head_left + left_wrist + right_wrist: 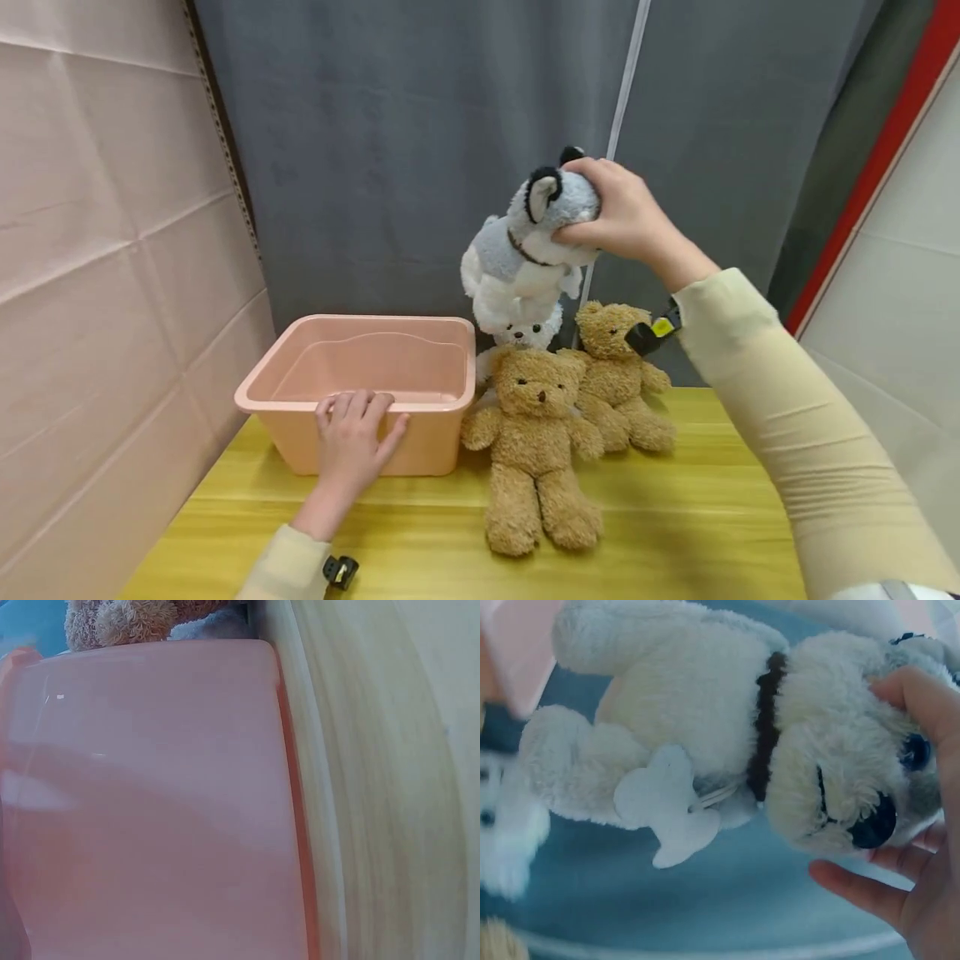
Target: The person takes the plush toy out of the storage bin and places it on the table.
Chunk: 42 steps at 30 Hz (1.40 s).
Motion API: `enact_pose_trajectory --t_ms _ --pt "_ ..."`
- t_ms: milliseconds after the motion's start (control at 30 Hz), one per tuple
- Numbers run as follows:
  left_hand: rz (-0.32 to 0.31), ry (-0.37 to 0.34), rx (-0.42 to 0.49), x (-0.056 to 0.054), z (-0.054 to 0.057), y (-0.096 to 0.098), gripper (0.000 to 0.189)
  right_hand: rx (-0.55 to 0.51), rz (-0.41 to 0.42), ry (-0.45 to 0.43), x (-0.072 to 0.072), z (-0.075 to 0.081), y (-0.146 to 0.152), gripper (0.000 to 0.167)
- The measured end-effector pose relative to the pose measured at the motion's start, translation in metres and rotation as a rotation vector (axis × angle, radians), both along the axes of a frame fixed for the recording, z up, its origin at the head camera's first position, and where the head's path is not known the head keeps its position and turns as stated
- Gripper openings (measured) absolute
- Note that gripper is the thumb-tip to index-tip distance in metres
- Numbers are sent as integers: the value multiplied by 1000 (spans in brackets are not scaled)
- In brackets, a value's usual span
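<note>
My right hand (626,212) grips a grey-and-white plush husky (498,250) by the head, up in the air above the other toys. In the right wrist view its dark nose, brown collar and a white bone-shaped tag (667,806) show. At the left, my left hand (351,442) holds the front rim of a pink plastic bin (438,446), fingers hooked over the edge and thumb on the outside. Of the bin, the left wrist view shows mostly the smooth outer wall (157,802). No toy is visible in the part of the bin's inside that shows.
A brown teddy bear (534,433) sits right of the bin, close to its side. Behind it are a white plush toy (536,333), partly hidden, and a second brown teddy bear (611,375). All stand on a yellow wood-grain table (420,542) before a grey curtain (390,167).
</note>
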<state>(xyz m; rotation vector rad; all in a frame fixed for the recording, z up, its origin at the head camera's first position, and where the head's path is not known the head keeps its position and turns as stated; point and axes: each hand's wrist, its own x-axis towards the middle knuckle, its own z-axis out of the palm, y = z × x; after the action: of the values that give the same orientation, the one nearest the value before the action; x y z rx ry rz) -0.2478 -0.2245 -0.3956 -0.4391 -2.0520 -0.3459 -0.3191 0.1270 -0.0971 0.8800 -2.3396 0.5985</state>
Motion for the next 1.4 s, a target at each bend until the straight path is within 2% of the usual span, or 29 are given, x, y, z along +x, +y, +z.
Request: enact_pose_trajectory --t_ms 67,167,300,467,667,833,1000,1200,1400 --pt "5 -9 0 -1 -1 -1 40 3 -48 14 13 -1 22 68" --pt "10 -16 6 -3 -1 -2 42 20 -116 25 35 -13 50 69" --pt "7 -21 13 -2 -2 -5 42 39 -199 -3 61 -41 82 70" --pt "0 -28 3 -2 0 -9 39 68 -276 -75 86 -83 113 71" --pt "-6 -5 21 -1 0 -11 39 102 -280 -79 98 -134 131 68" --pt "-11 1 19 -2 -1 -11 41 133 -279 -153 104 -164 135 67" --pt "-7 -23 4 -2 -2 -8 43 167 -309 -234 114 -179 134 70" --pt "-6 -36 7 -3 -1 -7 45 190 -310 -244 128 -186 133 70" --pt "-8 -14 20 -3 -1 -9 46 184 -289 -266 130 -201 132 71"
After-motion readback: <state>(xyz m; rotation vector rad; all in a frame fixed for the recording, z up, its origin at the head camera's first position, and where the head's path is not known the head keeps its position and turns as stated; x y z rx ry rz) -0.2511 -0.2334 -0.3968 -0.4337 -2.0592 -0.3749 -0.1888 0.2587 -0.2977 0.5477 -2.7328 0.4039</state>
